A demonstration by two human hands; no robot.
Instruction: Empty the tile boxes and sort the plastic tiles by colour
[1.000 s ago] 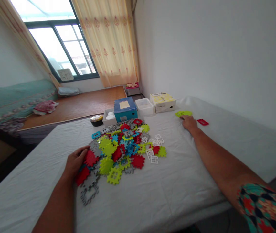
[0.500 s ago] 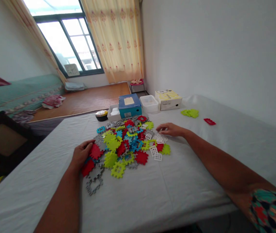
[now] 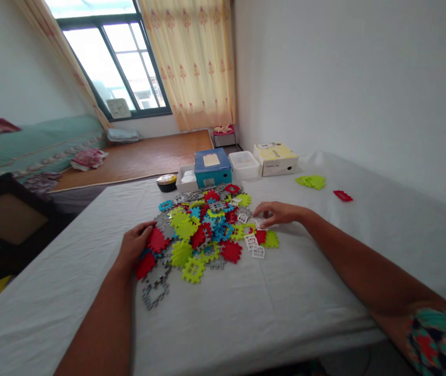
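A heap of flat plastic interlocking building tiles (image 3: 184,230) in lime, red, blue and grey lies on the cloth-covered table. My left hand (image 3: 137,243) rests at the heap's left edge, its fingers loosely stretched out against a red tile (image 3: 157,239). On the right side, my right hand (image 3: 280,213) hovers low with bent fingers apart, over white lattice window pieces (image 3: 251,242). Its fingertips are at these pieces; whether they touch one, I cannot tell. Part of the white pieces is hidden beneath the hand.
Behind the heap stand a black round tub (image 3: 167,183), a blue box (image 3: 212,168), a clear plastic container (image 3: 243,165) and a yellow-white box (image 3: 276,159). Lime tiles (image 3: 311,181) and a red piece (image 3: 342,196) lie apart at the right on the white cloth (image 3: 223,313).
My right hand has come down slightly toward me, over the white window pieces. The left hand stays at the heap's edge. The view has shifted a little.
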